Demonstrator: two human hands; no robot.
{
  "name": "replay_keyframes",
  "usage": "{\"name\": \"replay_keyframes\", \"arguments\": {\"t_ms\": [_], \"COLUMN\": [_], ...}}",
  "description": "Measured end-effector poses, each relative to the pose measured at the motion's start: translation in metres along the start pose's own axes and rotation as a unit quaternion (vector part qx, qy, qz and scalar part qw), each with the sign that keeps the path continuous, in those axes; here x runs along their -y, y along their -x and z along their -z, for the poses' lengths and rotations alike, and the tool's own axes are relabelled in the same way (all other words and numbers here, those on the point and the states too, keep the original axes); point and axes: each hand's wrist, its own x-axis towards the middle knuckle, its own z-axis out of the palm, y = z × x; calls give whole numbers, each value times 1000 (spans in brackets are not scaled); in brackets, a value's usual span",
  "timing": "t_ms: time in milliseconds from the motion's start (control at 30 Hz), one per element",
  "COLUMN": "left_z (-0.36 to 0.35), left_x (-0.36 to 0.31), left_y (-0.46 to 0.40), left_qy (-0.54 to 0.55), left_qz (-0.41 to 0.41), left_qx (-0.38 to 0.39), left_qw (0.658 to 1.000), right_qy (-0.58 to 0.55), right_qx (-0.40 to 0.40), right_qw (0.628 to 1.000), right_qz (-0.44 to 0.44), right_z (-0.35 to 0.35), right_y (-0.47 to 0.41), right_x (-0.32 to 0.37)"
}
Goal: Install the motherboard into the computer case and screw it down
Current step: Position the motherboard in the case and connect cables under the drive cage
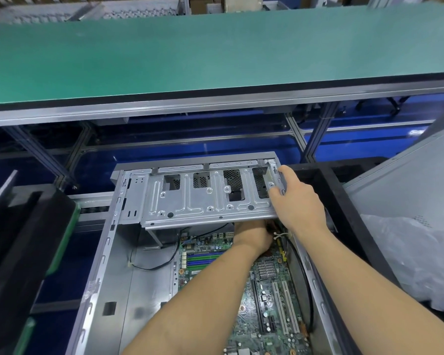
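Note:
An open grey computer case (105, 252) lies flat below me. The green motherboard (269, 298) sits inside it on the right side. A grey metal drive cage (205, 196) spans the case's far end. My right hand (295, 198) grips the cage's right end, thumb on top and fingers round its edge. My left hand (251, 237) reaches under the cage at the board's far edge, near red and black wires; its fingers are hidden by the cage.
A green conveyor belt (215, 52) runs across beyond the case. Black foam trays (23, 226) stand at the left. At the right lie a grey case panel (408, 180) and a clear plastic bag (408, 252). A black cable (151, 265) crosses the case floor.

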Motion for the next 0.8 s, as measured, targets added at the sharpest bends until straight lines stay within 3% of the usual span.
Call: {"name": "replay_keyframes", "arguments": {"t_ms": [233,467,567,667,800], "left_z": [6,30,38,39,33], "left_x": [10,36,40,35,32], "left_y": [16,22,23,19,10], "left_qy": [1,-76,-122,-96,-58], "left_qz": [-92,17,8,41,86], "left_qx": [-40,-5,-22,-37,-1], "left_qw": [995,997,992,994,995], "right_qy": [7,8,16,18,15], "right_qx": [15,16,14,13,10], "right_qw": [1000,1000,1000,1000,1000], "right_qz": [-7,-12,-13,-15,-17], "right_z": [5,8,8,8,8], "right_y": [4,6,6,6,6], "right_x": [5,8,8,8,8]}}
